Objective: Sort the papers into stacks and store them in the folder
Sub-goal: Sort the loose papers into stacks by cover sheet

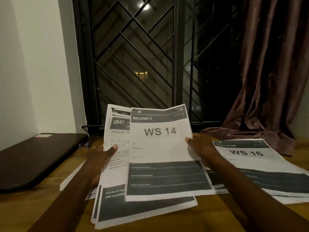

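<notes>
The left hand (102,158), at centre frame, grips a raised bundle of white printed sheets headed "2641" (115,203), thumb on its face. The right hand (202,146) pinches the right edge of a white sheet marked "WS 14" (160,141), overlapping that bundle. At lower right, a white "WS 16" paper stack (247,158) lies on the brown wooden table (200,220). At left, a closed flat black folder (38,158) lies on the table.

The wooden bench (217,218) carries a black folder (38,158) at its left, a stack of papers (260,169) headed WS 16 at its right, and a curtain's hem (250,136) spilling onto its far edge.
</notes>
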Demonstrator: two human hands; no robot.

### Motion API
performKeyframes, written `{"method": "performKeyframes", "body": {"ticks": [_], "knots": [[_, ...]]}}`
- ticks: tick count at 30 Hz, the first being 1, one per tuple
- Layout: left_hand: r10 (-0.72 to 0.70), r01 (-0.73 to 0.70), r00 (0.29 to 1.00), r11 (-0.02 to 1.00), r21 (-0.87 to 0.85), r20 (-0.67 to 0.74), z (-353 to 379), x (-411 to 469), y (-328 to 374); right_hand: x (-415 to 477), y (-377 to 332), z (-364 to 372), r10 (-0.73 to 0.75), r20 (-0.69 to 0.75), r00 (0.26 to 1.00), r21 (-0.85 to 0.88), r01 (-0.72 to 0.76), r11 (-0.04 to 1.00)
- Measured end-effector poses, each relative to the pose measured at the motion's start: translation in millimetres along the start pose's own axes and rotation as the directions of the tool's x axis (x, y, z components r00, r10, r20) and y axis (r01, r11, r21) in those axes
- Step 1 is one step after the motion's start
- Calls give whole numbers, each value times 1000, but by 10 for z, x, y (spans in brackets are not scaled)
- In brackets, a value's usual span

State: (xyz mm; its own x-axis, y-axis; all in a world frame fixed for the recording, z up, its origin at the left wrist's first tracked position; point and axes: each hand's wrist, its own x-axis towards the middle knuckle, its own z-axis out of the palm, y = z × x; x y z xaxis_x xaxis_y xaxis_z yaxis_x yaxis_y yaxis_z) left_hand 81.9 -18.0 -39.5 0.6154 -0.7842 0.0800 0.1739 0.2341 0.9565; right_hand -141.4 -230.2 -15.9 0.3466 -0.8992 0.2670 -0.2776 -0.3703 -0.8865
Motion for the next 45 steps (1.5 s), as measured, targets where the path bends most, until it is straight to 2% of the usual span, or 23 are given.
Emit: {"method": "performKeyframes", "body": {"ticks": [2,5,7,10,13,15,16,17,19,21,24,26,29,31,33,34,38,42,45], "knots": [[23,-22,999,999,36,-27,-12,16,14,162,-35,-229,58,-7,998,3,-58,998],[20,-14,996,997,76,-87,-52,74,-15,463,-67,-873,111,-134,985,-27,-115,993],[11,-3,993,997,72,-116,-51,54,-10,629,43,-1345,113,-137,984,-261,-146,954],[33,-20,985,996,83,-167,-66,69,26,730,358,-1788,174,-244,954,-468,-274,841],[31,-28,985,999,19,-168,-105,103,10,1064,1215,-2131,191,-361,913,-526,-368,766],[54,-48,986,998,42,-160,-79,91,-18,1022,1504,-2146,162,-400,902,-584,-387,713],[71,-65,987,997,49,-147,-44,77,-32,840,1434,-2057,131,-401,907,-620,-374,690],[72,-67,988,997,42,-140,-23,70,-49,604,1285,-1927,104,-413,905,-627,-366,688],[62,-57,990,998,40,-130,-30,91,-81,383,1130,-1678,65,-430,901,-574,-328,750],[57,-55,990,998,18,-129,-43,117,-74,349,1110,-1450,8,-348,937,-605,-231,762],[52,-52,989,999,2,-136,-60,131,-68,296,994,-1116,33,-225,974,-664,-178,726],[40,-37,990,999,18,-133,-48,106,-66,220,771,-911,-28,-156,987,-612,-74,787],[28,-26,993,999,22,-116,-28,86,-36,39,309,-546,-159,14,987,-335,155,930],[52,-51,994,999,6,-92,-27,82,-22,-119,6,-228,-128,223,966,-76,148,986],[83,-84,993,996,-9,-87,-22,63,-13,-205,-162,107,-93,390,916,23,91,996],[91,-92,991,996,-7,-97,-34,58,-16,-220,-204,267,-102,395,913,50,90,995],[75,-77,993,997,-12,-95,-58,45,-38,-191,-147,544,-103,254,962,280,29,960],[-24,24,1000,998,-56,-1,-54,71,-52,-183,-50,393,-124,110,986,230,96,969],[-9,10,999,999,-32,47,-15,78,-86,-127,63,336,-133,43,990,226,120,967]]}}
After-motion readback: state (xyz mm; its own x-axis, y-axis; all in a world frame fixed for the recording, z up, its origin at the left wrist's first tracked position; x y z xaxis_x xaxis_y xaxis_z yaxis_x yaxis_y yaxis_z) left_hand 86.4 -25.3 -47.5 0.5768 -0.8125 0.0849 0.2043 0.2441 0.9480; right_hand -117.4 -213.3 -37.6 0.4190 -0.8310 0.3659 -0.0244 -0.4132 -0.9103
